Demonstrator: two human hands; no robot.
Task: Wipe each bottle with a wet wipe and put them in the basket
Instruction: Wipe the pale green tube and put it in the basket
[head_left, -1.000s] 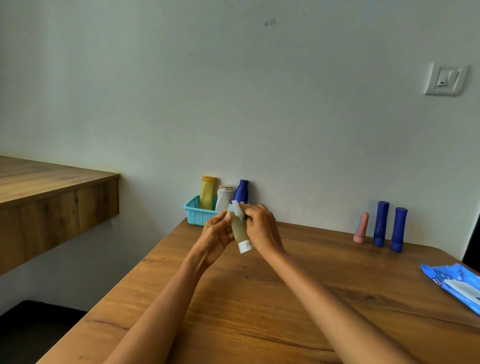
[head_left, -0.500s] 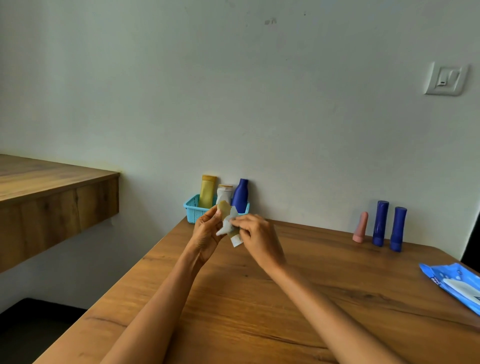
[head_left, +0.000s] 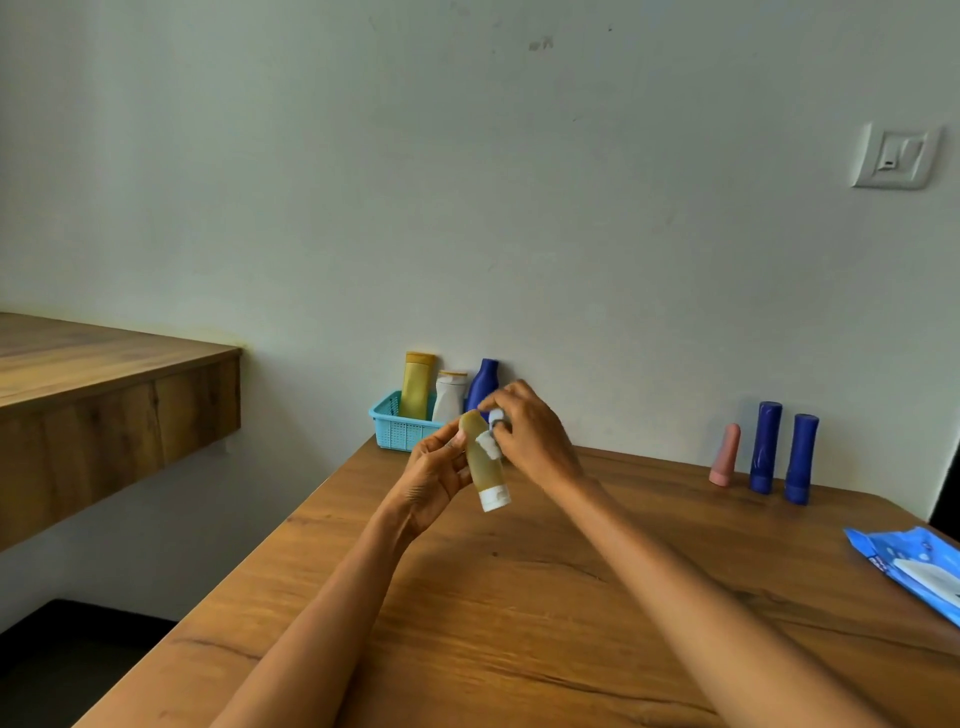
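Head view: I look forward and down over my two bare forearms to the far end of the tabletop (head_left: 519, 623).
Tabletop: brown wood grain; both my arms reach out above it.
Wipes pack: a blue pack (head_left: 914, 569) lies flat on the tabletop at my right, cut off by the picture's edge, well apart from my hands.
Left hand: my left hand (head_left: 434, 475) is raised over the tabletop, fingers (head_left: 441, 446) curled round the olive bottle from the left, thumb side toward me.
Olive bottle: the olive bottle (head_left: 484, 465) hangs between my hands, tilted a little, white cap at the bottom, rounded end up, clear of the tabletop.
Right hand: my right hand (head_left: 535, 439) sits just right of the bottle's upper part, fingers bent and pinched together on the wet wipe.
Wet wipe: a small crumpled white wet wipe (head_left: 491, 441) presses against the upper right side of the olive bottle; most of it is hidden in my fingers.
Basket: a light blue lattice basket (head_left: 397, 423) stands at the far left corner of the tabletop against the wall.
In the basket: a yellow bottle (head_left: 417, 384), a white bottle (head_left: 450, 395) and a dark blue bottle (head_left: 484, 384), all upright, left to right.
Far right by the wall: a pink bottle (head_left: 725, 454) and two dark blue bottles (head_left: 765, 447) (head_left: 801, 457) stand cap down in a row, near one another.
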